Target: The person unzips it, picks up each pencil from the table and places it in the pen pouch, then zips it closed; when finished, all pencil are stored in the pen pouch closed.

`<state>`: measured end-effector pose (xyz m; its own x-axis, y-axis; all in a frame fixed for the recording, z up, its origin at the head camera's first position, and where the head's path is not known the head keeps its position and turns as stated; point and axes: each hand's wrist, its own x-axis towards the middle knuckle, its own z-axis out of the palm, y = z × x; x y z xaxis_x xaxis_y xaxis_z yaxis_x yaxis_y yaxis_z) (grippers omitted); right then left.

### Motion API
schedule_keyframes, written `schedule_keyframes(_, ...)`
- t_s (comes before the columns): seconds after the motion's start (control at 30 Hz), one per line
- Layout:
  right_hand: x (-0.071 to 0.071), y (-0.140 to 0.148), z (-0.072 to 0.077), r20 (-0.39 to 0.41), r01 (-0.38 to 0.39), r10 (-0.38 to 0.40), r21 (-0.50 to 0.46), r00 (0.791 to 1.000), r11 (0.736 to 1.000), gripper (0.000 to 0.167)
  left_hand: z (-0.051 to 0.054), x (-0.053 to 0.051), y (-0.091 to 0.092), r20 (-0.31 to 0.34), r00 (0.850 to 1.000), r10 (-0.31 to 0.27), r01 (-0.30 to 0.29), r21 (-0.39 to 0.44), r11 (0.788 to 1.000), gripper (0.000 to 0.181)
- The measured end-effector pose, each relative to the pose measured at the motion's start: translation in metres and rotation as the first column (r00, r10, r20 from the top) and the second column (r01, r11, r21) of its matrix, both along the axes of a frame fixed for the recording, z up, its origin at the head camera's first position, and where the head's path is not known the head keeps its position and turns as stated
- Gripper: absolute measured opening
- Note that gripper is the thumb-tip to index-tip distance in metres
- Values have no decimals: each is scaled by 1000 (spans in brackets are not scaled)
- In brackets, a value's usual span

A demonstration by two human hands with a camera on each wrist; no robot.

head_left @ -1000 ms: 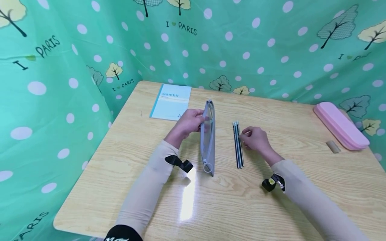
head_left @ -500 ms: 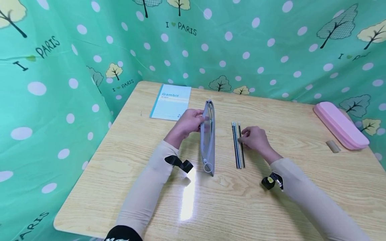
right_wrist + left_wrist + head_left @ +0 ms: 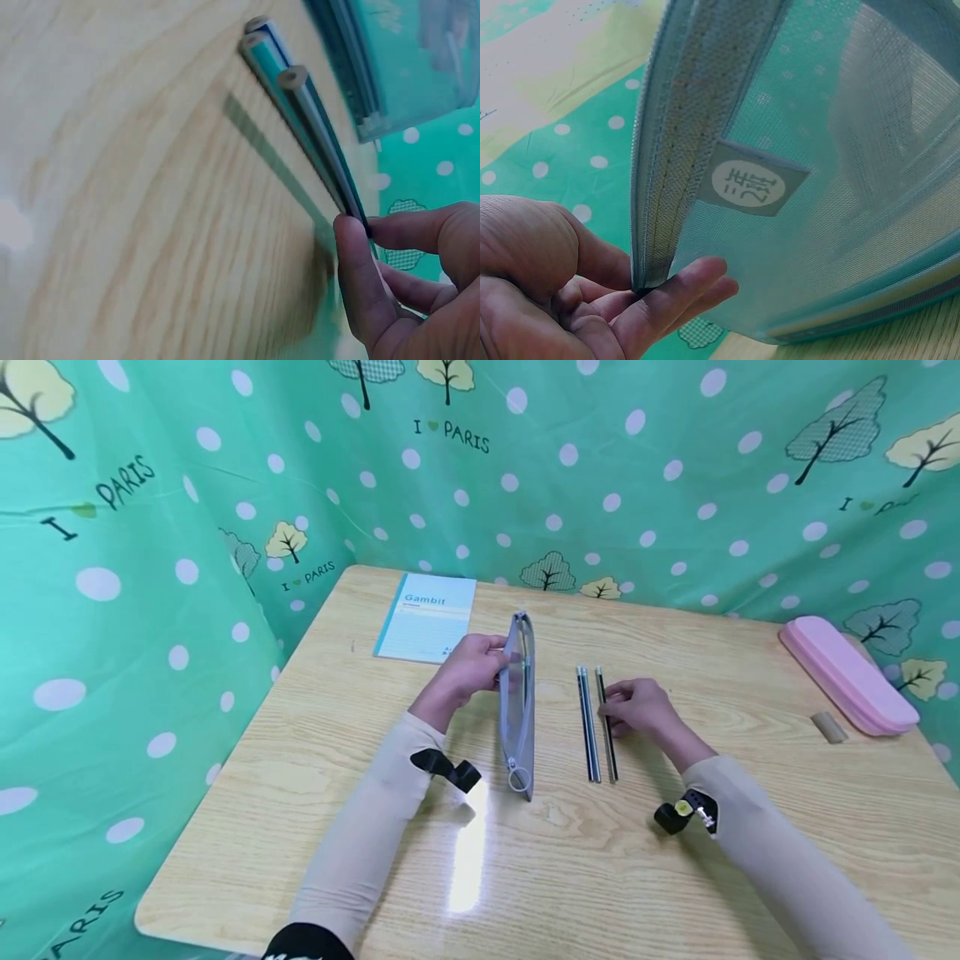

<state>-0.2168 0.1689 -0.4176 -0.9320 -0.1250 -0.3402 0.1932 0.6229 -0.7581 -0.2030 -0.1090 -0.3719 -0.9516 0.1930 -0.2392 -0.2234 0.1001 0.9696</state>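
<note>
In the head view my left hand point(image 3: 474, 664) pinches the side of a grey mesh zipper pouch point(image 3: 517, 710), which stands on edge on the table. A ring hangs from its zipper pull at the near end, and its mouth gapes open. The left wrist view shows the thumb and fingers on the zipper edge, below a sewn label point(image 3: 754, 180). To the right, my right hand point(image 3: 639, 706) pinches one dark pencil point(image 3: 611, 752) between thumb and fingers. That pencil's near end is raised in the right wrist view, beside two other pencils point(image 3: 589, 735) lying together.
A light-blue notebook point(image 3: 427, 614) lies at the back left of the wooden table point(image 3: 360, 860). At the right are a pink pencil case point(image 3: 847, 672) and a small grey-brown block point(image 3: 829, 727). Green patterned cloth point(image 3: 645, 468) hangs behind and at the left.
My right hand has drawn one pencil away from the others toward the right, opening a gap between them. My left hand and the pouch have stayed in place.
</note>
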Motion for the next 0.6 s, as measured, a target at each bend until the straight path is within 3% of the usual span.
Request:
schedule_keyframes(0.2, 2, -1, 6, 59, 34, -21, -219, 998, 975, 50, 1, 1, 1, -3, 1000, 0, 0, -8, 1000, 39)
schedule_keyframes(0.6, 11, -23, 34, 77, 41, -13, -377, 997, 925, 54, 2, 1, 1, 4, 1000, 4, -4, -4, 1000, 40)
